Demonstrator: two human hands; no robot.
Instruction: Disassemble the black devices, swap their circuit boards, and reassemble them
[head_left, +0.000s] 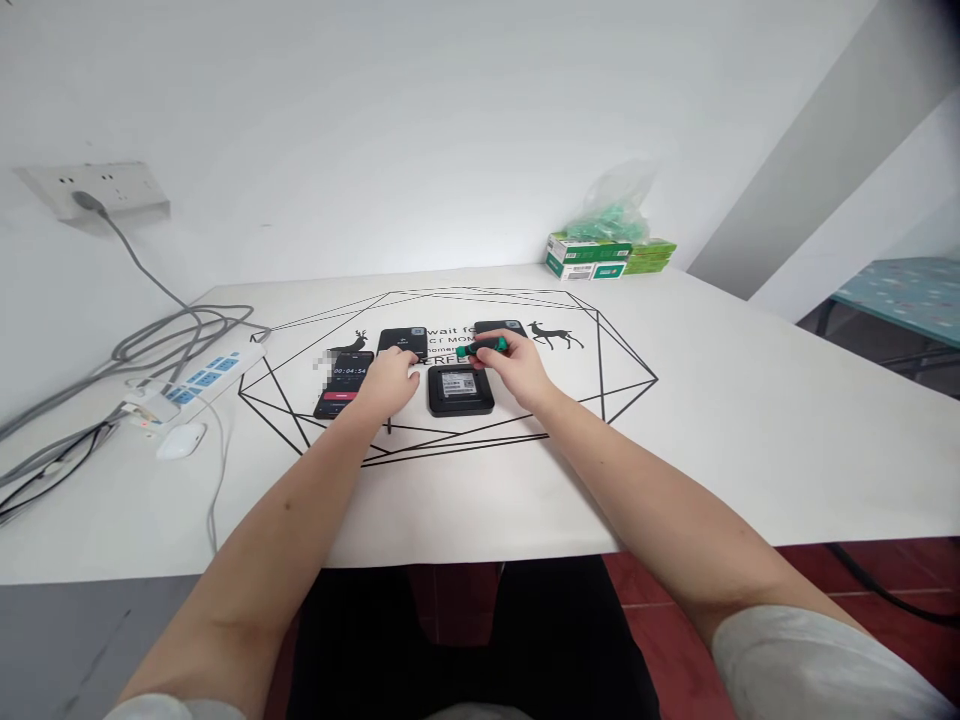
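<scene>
My right hand [517, 368] grips a screwdriver [487, 347] by its green and black handle. The shaft lies nearly level and points left toward my left hand [391, 380]. At the tip, the fingers of my left hand are curled in; whatever they pinch is too small to make out. Between and just below my hands lies a flat black square device [460, 406] with a white label in its recessed middle. Behind my left hand is a flat black box-like item [401, 338], partly covered. Another dark item [501, 326] sits behind my right hand, also partly hidden.
A phone [343, 385] showing a timer lies left of my left hand. Farther left are a power strip [214, 378], coiled grey cables [180, 335] and a white rounded case [181, 441]. Green and white boxes [589, 252] with a plastic bag [615, 215] stand against the wall.
</scene>
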